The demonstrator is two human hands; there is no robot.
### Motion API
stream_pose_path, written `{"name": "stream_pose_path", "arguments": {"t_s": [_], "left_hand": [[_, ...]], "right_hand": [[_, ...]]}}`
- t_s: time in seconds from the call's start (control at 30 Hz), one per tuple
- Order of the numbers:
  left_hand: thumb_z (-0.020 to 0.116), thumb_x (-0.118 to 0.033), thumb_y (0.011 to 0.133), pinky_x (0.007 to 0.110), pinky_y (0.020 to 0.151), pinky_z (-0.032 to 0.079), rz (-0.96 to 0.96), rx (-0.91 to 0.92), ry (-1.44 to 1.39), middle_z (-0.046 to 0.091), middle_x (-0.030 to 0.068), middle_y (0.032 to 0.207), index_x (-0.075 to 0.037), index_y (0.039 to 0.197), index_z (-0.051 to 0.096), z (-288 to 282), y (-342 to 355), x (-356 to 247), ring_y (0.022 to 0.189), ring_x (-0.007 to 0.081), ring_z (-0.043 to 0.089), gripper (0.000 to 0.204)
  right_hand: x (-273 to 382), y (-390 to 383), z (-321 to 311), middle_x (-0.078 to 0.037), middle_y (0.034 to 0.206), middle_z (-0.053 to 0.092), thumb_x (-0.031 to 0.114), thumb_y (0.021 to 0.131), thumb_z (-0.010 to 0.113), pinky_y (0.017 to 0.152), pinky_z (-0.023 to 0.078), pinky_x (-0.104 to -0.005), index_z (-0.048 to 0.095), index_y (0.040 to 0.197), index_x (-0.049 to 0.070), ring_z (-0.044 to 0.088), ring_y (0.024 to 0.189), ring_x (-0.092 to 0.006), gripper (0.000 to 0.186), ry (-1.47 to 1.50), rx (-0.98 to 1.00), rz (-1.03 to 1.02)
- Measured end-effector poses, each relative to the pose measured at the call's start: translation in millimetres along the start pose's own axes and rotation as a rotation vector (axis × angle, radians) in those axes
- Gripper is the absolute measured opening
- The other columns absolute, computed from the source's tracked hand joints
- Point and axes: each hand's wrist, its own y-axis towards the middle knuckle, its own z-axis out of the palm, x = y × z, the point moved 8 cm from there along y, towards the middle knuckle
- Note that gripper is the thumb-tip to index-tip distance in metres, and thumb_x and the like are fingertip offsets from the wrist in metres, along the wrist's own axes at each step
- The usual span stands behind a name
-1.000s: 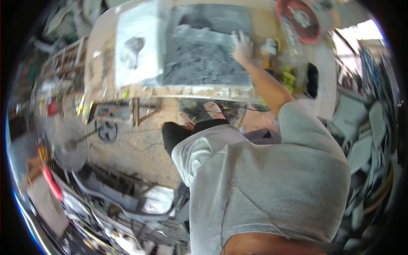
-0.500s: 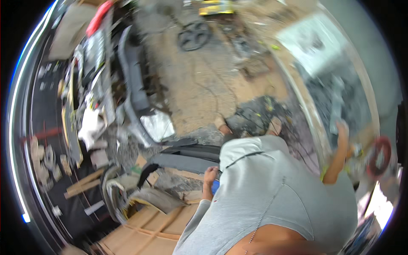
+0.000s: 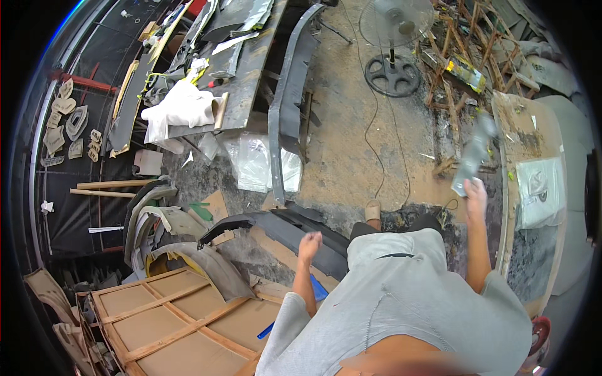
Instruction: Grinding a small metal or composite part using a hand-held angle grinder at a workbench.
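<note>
My right hand [image 3: 475, 191] is closed on the near end of a long, flat, silvery-grey strip [image 3: 470, 164]. The strip points away from me and blurs at its far end; its material is unclear. It is held above the floor, to the left of the worktable at right. My left hand [image 3: 309, 246] hangs with curled fingers above a dark grey curved car-bumper-like panel [image 3: 288, 234]. Whether anything lies inside those fingers is hidden. A blue object [image 3: 318, 288] shows beside my left forearm.
Ahead stand a fan [image 3: 394, 19] and a long grey bumper-like panel [image 3: 285, 106]. A table [image 3: 248, 94] with a white cloth [image 3: 185, 108] is at left. A cable [image 3: 378, 119] crosses the floor. The right worktable [image 3: 511, 188] holds a clear bag [image 3: 539, 191]. A wood-framed board [image 3: 188, 313] lies lower left.
My right hand has lifted the strip off the right worktable and swung it left over the floor. The view has turned to the right. My left hand remains curled near the dark panel.
</note>
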Motion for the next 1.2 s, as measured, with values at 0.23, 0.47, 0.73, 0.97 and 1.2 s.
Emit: {"name": "stream_pose_path", "arguments": {"t_s": [0.23,0.47,0.73,0.97,1.2], "left_hand": [[0.051,-0.048,0.102,0.029,0.073,0.052,0.148,0.261,-0.299,0.068,0.0066,0.096,-0.001,0.116,0.061,60,-3,-235,0.087,0.0148,0.064,0.050],[0.061,-0.012,0.099,0.028,0.078,0.052,0.329,0.103,-0.634,0.068,0.0044,0.100,-0.002,0.111,0.059,69,41,-273,0.086,0.0113,0.064,0.015],[0.056,-0.010,0.101,0.029,0.076,0.055,0.398,0.142,-0.467,0.070,0.0058,0.099,0.001,0.116,0.059,1,154,-381,0.084,0.0124,0.067,0.019],[0.057,-0.015,0.101,0.030,0.076,0.054,0.375,0.099,-0.378,0.070,0.0039,0.100,-0.002,0.114,0.062,-73,289,-481,0.084,0.0127,0.066,0.019],[0.056,-0.015,0.101,0.032,0.079,0.055,0.295,0.137,-0.296,0.069,0.0043,0.103,-0.004,0.119,0.062,-155,408,-553,0.088,0.0140,0.066,0.021]], "right_hand": [[-17,-29,255,-0.002,0.094,0.064,0.018,0.095,0.067,0.077,0.051,-0.0284,0.061,0.108,0.003,0.061,0.083,-0.0108,0.021,0.090,0.678,0.266],[-13,-38,361,-0.004,0.095,0.066,0.015,0.094,0.069,0.076,0.051,-0.0272,0.059,0.110,-0.001,0.061,0.087,-0.0091,0.024,0.028,0.950,0.209],[-36,183,315,-0.016,0.092,0.071,0.028,0.082,0.072,0.074,0.054,-0.0388,0.066,0.103,0.002,0.070,0.083,-0.0269,0.034,-0.749,0.834,-0.200],[-120,383,121,-0.017,0.083,0.070,0.023,0.080,0.069,0.066,0.054,-0.0392,0.065,0.093,-0.001,0.068,0.071,-0.0283,0.027,-0.948,0.228,-0.059],[-187,391,35,-0.007,0.066,0.063,0.018,0.082,0.066,0.056,0.050,-0.0348,0.065,0.078,0.002,0.060,0.057,-0.0181,0.017,-0.571,-0.030,0.342]]}}
